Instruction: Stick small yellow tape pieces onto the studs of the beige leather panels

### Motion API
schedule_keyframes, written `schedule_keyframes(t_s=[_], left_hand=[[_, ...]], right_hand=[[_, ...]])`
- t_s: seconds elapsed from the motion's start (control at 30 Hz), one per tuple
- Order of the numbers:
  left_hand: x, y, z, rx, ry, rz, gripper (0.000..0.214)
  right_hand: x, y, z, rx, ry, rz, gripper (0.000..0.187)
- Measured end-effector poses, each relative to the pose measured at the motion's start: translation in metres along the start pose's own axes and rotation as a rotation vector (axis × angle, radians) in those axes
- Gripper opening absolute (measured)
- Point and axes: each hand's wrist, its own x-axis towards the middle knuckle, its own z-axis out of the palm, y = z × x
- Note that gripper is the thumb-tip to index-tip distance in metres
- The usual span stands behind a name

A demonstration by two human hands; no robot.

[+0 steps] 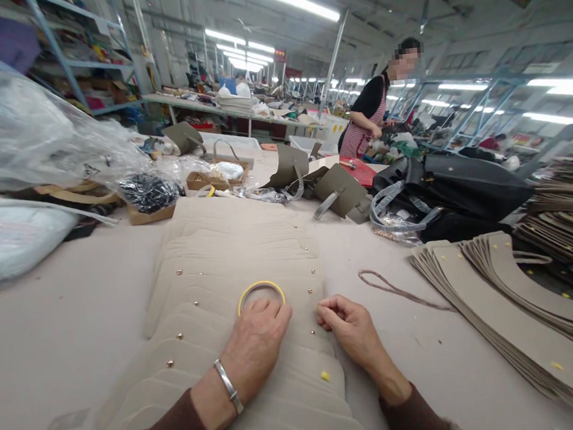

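Head view: the curled left hand (255, 345) rests its fingertips against a thin yellow tape roll (260, 285) on overlapping beige leather panels with brass studs (230, 260). The right hand (352, 333) lies beside it, fingertips bunched together.

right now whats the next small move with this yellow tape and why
Probably peel a piece off the yellow tape roll with the right hand: the left hand rests on the roll, and a taupe panel nearby already bears a yellow tab.

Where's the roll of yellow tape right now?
In the head view, the yellow tape roll lies on the stacked leather panels, partly under the left hand.
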Motion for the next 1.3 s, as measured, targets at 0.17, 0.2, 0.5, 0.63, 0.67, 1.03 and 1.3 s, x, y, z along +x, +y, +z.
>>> schedule_keyframes(t_s=[0.17, 0.2, 0.5, 0.63, 0.67, 1.03, 1.3], left_hand=[[-0.008, 0.0, -0.009, -0.093, -0.102, -0.014, 0.018], [-0.009, -0.001, -0.009, -0.103, -0.107, -0.017, 0.018], [-0.008, -0.002, 0.005, -0.072, -0.016, 0.02, 0.014], [-0.009, -0.002, 0.005, -0.068, -0.021, 0.016, 0.016], [-0.009, -0.002, 0.005, -0.07, -0.028, 0.014, 0.017], [-0.009, -0.003, 0.007, -0.081, -0.022, 0.014, 0.017], [-0.009, -0.002, 0.007, -0.089, 0.016, 0.025, 0.017]], right_hand=[[-0.001, -0.001, -0.006, 0.085, -0.073, 0.14, 0.027], [-0.003, -0.002, -0.007, 0.068, -0.112, 0.184, 0.027], [-0.015, -0.011, -0.002, -0.232, -0.216, 0.16, 0.018], [-0.014, -0.016, 0.002, -0.382, -0.213, 0.016, 0.02], [-0.013, -0.018, 0.003, -0.42, -0.212, -0.01, 0.02], [-0.021, -0.01, -0.003, -0.421, -0.102, 0.003, 0.01], [-0.032, -0.007, 0.003, -0.587, -0.077, -0.146, 0.019]])
